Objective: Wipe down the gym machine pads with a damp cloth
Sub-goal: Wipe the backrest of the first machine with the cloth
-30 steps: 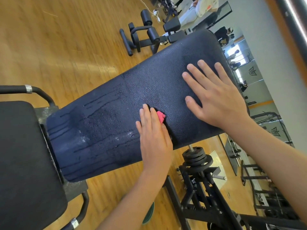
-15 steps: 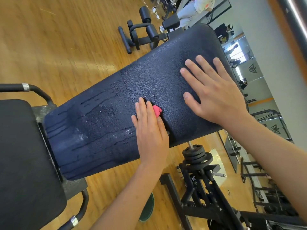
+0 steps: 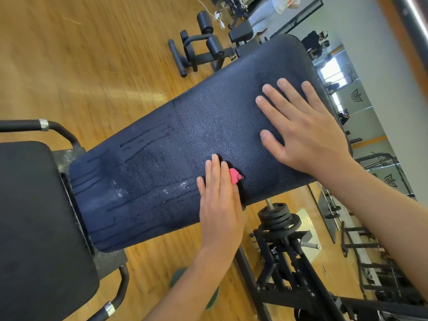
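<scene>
Nearest, lower left: black seat pad [image 3: 34,216] with a black frame handle [image 3: 58,129] curving at its upper corner, a silver band on it. Just beyond, the long dark-navy back pad [image 3: 185,126] runs away toward the upper right. Its near half is wet, streaked with thin dark lines and beaded droplets; the far half looks drier and evenly pebbled. Left hand [image 3: 220,205] lies flat on the pad's right edge about midway along, fingers straight and together, pressing a pink cloth [image 3: 235,176] onto the surface. Nothing is gripped; the cloth sits under palm and fingers, only a small bunched corner showing beside the index finger. Right hand [image 3: 305,130] rests farther up the same pad, palm down, fingers spread wide and straight, holding nothing. Below the pad's right edge: a stack of black weight plates [image 3: 278,216] on a peg of a black steel frame. A green disc [image 3: 212,300] shows on the wooden floor [image 3: 69,54], partly hidden by the left forearm. Farther off, a black machine with foam rollers [image 3: 205,22]. Mirrored wall [image 3: 361,107] at right.
</scene>
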{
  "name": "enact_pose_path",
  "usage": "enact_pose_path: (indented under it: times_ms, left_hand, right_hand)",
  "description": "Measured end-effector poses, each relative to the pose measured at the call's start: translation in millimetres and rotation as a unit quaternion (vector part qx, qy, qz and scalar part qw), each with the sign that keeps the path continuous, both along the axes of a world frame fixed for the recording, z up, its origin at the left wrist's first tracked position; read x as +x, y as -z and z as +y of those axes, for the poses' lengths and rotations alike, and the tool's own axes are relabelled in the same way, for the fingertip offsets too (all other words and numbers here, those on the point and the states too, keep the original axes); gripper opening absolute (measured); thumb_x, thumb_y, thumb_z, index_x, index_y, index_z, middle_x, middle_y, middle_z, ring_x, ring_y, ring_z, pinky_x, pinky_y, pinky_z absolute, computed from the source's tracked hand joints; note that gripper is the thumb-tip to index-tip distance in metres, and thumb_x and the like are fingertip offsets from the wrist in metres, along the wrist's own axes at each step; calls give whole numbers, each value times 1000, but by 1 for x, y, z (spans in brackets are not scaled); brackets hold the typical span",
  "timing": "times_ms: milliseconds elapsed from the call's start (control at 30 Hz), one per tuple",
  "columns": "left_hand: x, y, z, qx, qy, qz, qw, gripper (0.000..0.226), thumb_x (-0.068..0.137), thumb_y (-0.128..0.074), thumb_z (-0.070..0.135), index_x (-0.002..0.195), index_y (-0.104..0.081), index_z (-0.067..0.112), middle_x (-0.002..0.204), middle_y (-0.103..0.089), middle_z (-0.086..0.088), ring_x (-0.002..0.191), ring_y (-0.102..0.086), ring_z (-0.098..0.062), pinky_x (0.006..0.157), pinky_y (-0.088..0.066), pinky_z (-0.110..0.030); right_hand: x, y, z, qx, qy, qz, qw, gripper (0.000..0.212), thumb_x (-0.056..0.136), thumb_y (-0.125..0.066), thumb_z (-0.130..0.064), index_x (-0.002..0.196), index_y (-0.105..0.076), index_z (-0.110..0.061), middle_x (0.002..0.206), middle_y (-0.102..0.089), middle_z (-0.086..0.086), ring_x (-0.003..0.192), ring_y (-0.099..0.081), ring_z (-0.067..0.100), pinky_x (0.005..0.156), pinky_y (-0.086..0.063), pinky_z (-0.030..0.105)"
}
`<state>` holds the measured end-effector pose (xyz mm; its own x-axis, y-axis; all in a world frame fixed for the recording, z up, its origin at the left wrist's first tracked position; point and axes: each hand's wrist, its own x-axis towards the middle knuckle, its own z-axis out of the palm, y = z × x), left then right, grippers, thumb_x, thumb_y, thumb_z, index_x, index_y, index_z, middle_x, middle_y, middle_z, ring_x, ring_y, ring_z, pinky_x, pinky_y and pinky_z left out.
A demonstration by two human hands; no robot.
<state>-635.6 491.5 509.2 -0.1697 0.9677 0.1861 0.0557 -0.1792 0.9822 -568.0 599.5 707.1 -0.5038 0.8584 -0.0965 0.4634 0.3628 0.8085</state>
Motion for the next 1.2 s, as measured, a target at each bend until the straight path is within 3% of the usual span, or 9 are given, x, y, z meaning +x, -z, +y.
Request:
enact_pose_path:
  times_ms: [133, 233, 467, 733, 1200]
  left_hand:
    - [-12, 3, 21, -23, -14, -3, 1000, 52, 110, -21, 19, 160, -20, 4, 170, -10, -7, 159, -2, -20, 128, 0, -40]
    - [-25, 6, 49, -35, -34, -8, 999, 50, 110, -29, 11, 158, -25, 1, 170, -12, -10, 159, -3, -23, 128, 3, -39]
    - [-67, 16, 129, -72, -89, -45, 992, 51, 110, -28, 15, 159, -23, 0, 170, -15, -13, 158, -4, -24, 125, 9, -34]
    - [-71, 21, 154, -97, -64, -30, 993, 52, 111, -26, 19, 161, -23, 4, 171, -14, -9, 158, -4, -19, 126, 7, -36]
    - [-55, 27, 115, -118, -59, -57, 990, 50, 111, -29, 22, 161, -27, 12, 170, -16, 2, 154, -1, -9, 127, -16, -52]
  right_hand:
    - [0, 0, 0, 2, -2, 4, 1000, 61, 105, -32, -44, 157, -39, -12, 164, -34, 10, 155, -25, 32, 126, -15, 55]
    - [1, 0, 1, 3, -7, 6, 1000, 61, 105, -32, -43, 157, -40, -11, 164, -35, 10, 154, -26, 32, 126, -15, 55]
    - [0, 0, 0, 3, 3, -1, 1000, 62, 105, -31, -45, 157, -38, -12, 165, -34, 9, 155, -24, 31, 126, -15, 55]
    - [0, -1, -1, 1, 3, -5, 1000, 62, 105, -33, -44, 157, -39, -12, 165, -34, 10, 155, -25, 32, 126, -15, 55]
    - [3, 0, 1, 6, -16, 4, 1000, 61, 105, -35, -43, 156, -41, -11, 163, -37, 11, 154, -28, 33, 125, -17, 56]
